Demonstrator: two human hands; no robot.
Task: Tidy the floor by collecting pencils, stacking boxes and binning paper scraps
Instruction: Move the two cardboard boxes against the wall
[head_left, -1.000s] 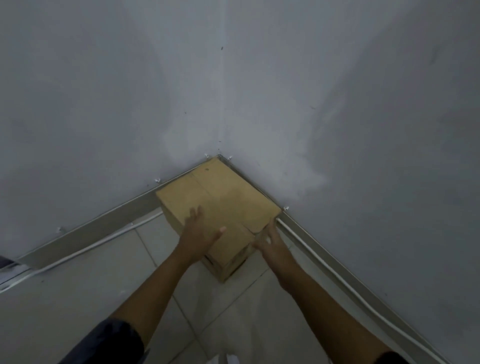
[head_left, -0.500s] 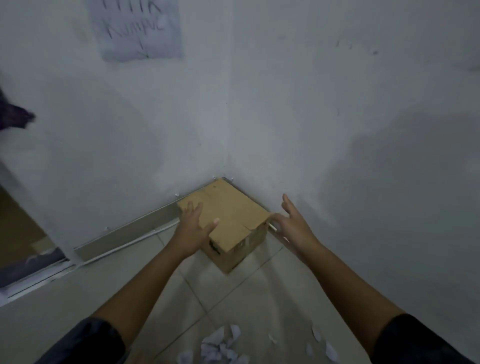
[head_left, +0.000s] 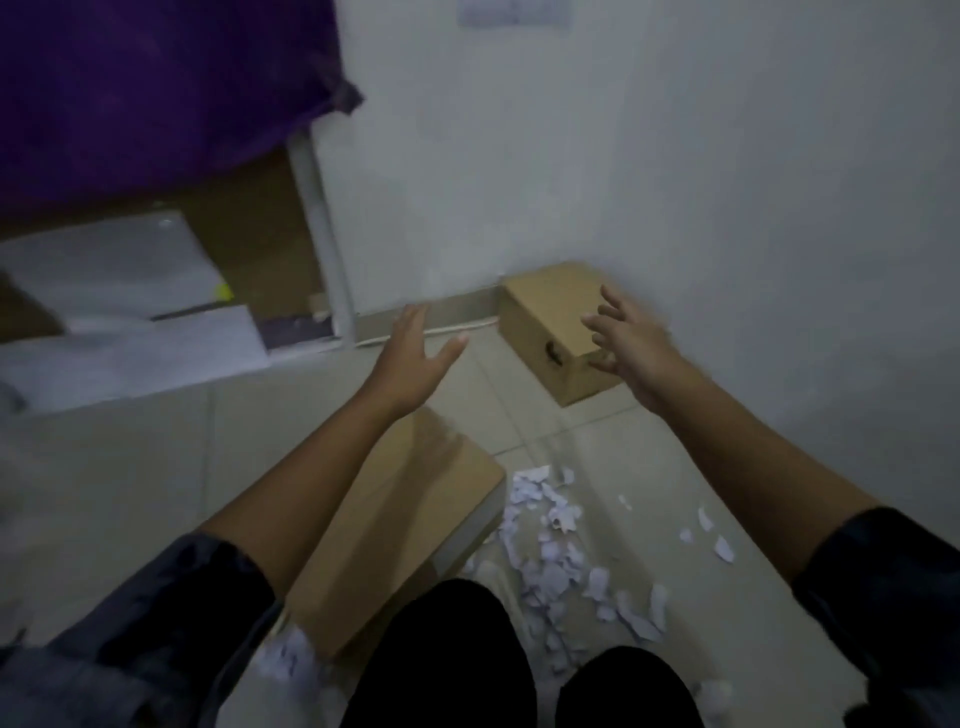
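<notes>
From the head view we've got both hands up and empty — left hand (head_left: 415, 358) spread over the floor (head_left: 130, 467), right hand (head_left: 631, 345) splayed just in front of the small box (head_left: 545, 312) in the corner. A bigger box (head_left: 410, 525) lies under our left arm, paper scraps (head_left: 556, 551) scattered beside it.

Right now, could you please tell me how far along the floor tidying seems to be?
Done: one cardboard box sits in the wall corner. In hand: nothing; the left hand and right hand are open and empty, the right in front of that box. Left: the larger box lies apart, unstacked, and paper scraps litter the tiles. No pencils or bin are in view.
</notes>
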